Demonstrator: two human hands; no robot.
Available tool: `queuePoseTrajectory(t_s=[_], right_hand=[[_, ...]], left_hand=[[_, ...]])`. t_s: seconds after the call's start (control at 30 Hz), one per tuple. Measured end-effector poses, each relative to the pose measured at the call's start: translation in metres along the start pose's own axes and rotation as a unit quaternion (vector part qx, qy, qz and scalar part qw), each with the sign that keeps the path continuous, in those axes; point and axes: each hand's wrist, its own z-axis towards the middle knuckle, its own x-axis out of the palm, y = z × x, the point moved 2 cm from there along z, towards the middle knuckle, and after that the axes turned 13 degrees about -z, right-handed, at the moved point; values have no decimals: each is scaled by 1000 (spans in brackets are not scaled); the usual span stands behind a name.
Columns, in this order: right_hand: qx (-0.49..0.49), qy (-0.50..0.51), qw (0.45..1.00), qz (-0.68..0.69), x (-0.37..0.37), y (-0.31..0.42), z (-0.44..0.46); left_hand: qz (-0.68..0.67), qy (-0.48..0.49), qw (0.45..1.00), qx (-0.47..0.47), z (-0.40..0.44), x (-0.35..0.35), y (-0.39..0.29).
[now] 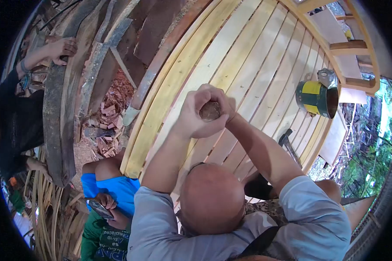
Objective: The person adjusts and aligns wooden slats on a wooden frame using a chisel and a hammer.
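Observation:
Both of my hands are raised and wrapped together around a round brown thing [210, 111], seen end-on. Its length is hidden below the fingers, so its kind is unclear. My left hand [191, 115] closes around it from the left, while my right hand [224, 104] overlaps at the top and right side. Beneath them lies a curved surface of pale wooden planks [252, 48] with dark gaps between the boards. To the right of my right forearm, a hammer [286, 140] rests on the planks.
A green and yellow can [312, 99] lies tipped at right beside a metal tin [327, 78]. Wooden framing [348, 46] rises behind. At left, a person's hand [62, 48] grips heavy timber [56, 108]; another person holds a phone [100, 209]. Wood chips [117, 93] cover the ground.

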Motion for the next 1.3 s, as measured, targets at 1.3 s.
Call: queuePoseTrajectory(t_s=[1.3], right_hand=[[584, -209, 515, -592, -205, -5, -428]], left_hand=[[101, -159, 937, 294, -11, 19, 28]])
